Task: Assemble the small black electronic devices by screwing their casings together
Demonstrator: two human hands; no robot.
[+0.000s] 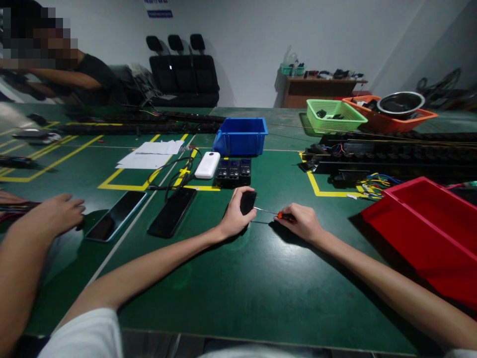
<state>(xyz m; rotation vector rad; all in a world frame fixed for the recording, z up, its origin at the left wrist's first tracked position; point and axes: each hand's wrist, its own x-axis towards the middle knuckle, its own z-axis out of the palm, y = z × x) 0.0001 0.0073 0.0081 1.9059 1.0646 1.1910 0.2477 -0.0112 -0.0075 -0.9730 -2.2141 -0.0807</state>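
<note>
My left hand (236, 215) grips a small black box-shaped part (248, 202) upright above the green table, thumb on the near side. In my right hand (301, 222) is a screwdriver (280, 215) with an orange and black handle. Its thin metal shaft points left, and the tip meets or nearly meets the right side of the black part; I cannot tell which. Just beyond my left hand sits a row of black modules (233, 172) with small dark screens. A white power bank (207, 165) and a blue bin (244, 135) stand near them.
Two phones, a black one (172, 212) and a blue-edged one (117, 216), lie left. A red bin (428, 233) and black rails with wires (372, 154) occupy the right. A co-worker's hand (55, 214) is at far left; another person (85, 74) sits across. Baskets (335, 117) stand behind.
</note>
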